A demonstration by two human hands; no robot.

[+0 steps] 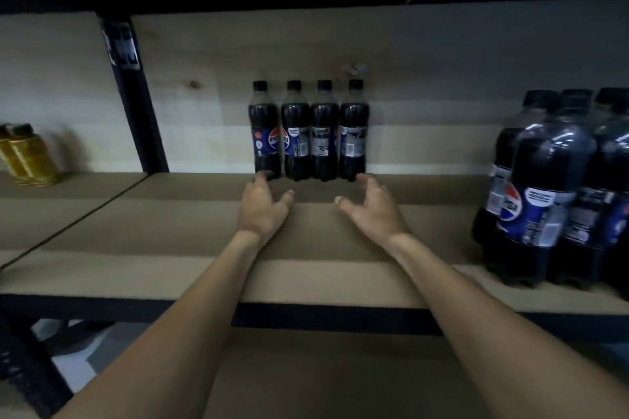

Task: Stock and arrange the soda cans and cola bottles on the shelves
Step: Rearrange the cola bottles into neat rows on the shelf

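head view: the row of four cola bottles [309, 133] stands at the back of the shelf [170, 231], against the rear wall. the left hand [262, 207] and the right hand [371, 207] are both spread and hold nothing. the left fingertips seem to touch the base of the leftmost bottle [267, 133]; the right fingertips are just beside the rightmost bottle [354, 133]. i think the danger is a squeeze from both ends: these bottles are tall and narrow, so one could tip or slide out of the line. each bottle is upright, long axis vertical, cap up. only the leftmost one shows its logo to the front. the larger bottles [544, 180] stand well apart on the right.
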